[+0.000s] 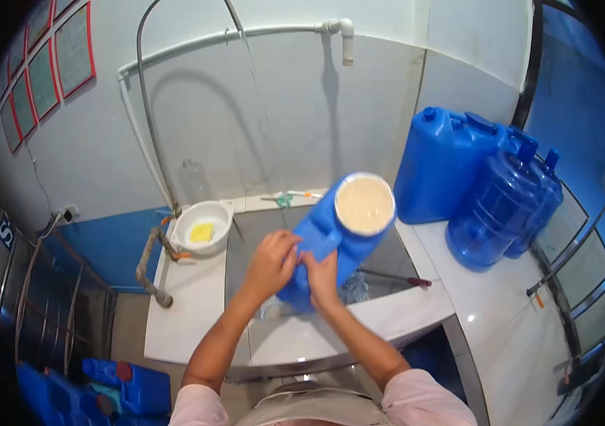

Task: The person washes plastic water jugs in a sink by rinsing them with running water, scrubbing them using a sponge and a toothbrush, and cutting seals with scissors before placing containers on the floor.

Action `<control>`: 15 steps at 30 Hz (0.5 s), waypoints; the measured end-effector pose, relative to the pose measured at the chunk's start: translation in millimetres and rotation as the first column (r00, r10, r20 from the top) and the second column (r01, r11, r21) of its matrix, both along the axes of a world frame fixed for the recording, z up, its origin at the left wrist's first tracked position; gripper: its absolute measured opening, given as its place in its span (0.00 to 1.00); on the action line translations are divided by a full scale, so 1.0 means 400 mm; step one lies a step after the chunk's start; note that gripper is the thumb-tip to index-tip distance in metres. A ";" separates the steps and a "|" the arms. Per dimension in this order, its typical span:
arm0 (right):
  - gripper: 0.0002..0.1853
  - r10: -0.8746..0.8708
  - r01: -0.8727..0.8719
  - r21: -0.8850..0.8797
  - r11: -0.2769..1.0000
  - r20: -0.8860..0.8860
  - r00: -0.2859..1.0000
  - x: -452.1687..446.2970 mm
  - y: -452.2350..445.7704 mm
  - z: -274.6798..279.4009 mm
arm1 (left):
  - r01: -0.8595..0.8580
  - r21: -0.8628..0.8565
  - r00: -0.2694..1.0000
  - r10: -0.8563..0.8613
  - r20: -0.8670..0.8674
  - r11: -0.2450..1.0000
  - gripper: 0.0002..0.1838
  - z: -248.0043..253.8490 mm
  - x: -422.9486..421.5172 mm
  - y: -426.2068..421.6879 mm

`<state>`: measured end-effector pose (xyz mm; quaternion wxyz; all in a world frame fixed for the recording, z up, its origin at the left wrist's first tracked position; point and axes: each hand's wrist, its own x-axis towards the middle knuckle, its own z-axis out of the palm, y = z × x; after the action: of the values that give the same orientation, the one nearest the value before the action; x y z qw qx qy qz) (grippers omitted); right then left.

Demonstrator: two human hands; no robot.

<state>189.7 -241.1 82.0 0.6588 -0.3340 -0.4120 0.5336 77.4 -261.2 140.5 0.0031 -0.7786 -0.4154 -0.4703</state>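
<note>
A blue plastic jug (349, 245) is tilted over the sink (405, 245), its round cream-coloured end (365, 204) facing up and to the right. My right hand (322, 278) is closed at the jug's handle, with the thumb towards my other hand. Against the jug's left side, my left hand (273, 261) has its fingers curled and pressed together. Whatever lies between those fingertips is hidden. Clear, crumpled-looking material shows in the sink below the jug, partly covered by it and my arms.
A white basin (203, 228) with a yellow sponge (202, 233) sits left of the sink. Blue containers (434, 167) and round water bottles (491, 213) stand right. A dark-handled tool (418, 282) crosses the sink rim. A thin water stream falls from the overhead pipe (233, 14).
</note>
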 end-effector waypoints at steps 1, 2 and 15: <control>0.20 -0.064 0.068 0.050 0.996 -0.093 0.994 -0.019 -0.008 0.010 | 0.009 0.013 1.000 -0.009 0.008 1.000 0.09 0.009 -0.004 0.034; 0.20 -0.073 0.078 0.049 0.996 -0.085 0.994 -0.039 0.012 0.005 | 0.070 -0.096 0.996 -0.064 0.061 0.993 0.10 0.009 -0.006 0.057; 0.20 -0.085 0.185 -0.289 0.939 0.328 0.941 -0.180 0.077 -0.534 | 0.316 -0.698 0.935 -0.084 0.346 0.642 0.20 -0.351 0.079 0.317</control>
<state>117.8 -210.4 -131.8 0.5591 -0.5426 -0.3957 0.4862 109.0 -134.5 0.0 -0.4265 -0.6776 -0.4770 -0.3625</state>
